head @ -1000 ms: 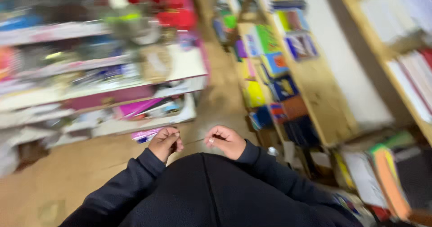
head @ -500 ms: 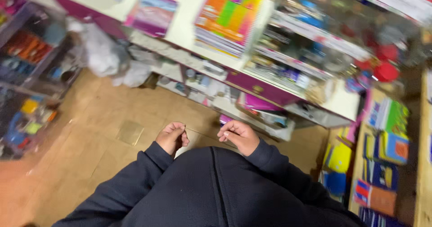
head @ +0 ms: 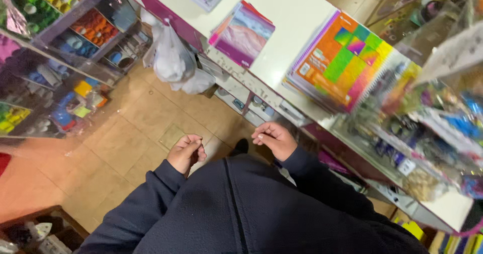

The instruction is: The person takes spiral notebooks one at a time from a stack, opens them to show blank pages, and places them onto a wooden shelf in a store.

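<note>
My left hand [head: 185,153] and my right hand [head: 274,139] are held in front of my waist, a hand's width apart, above the tan tiled floor [head: 136,123]. On both hands the fingers are curled in toward the palm, and nothing shows in either. Dark blue sleeves [head: 151,203] cover both arms. The tip of a black shoe [head: 240,146] shows between the hands. My right hand is nearest the edge of a white shop counter [head: 292,7].
On the counter lie a rainbow-squared spiral notebook [head: 342,63] and a pink-purple notebook [head: 244,32]. White plastic bags [head: 173,63] hang off its side. Shelves of small coloured goods [head: 60,48] stand on the left, and a glass display of stationery [head: 432,133] on the right.
My view has swung across the shop to the counter and floor. A thin strand seen between my hands a second ago no longer shows, and the hands have drawn slightly apart.
</note>
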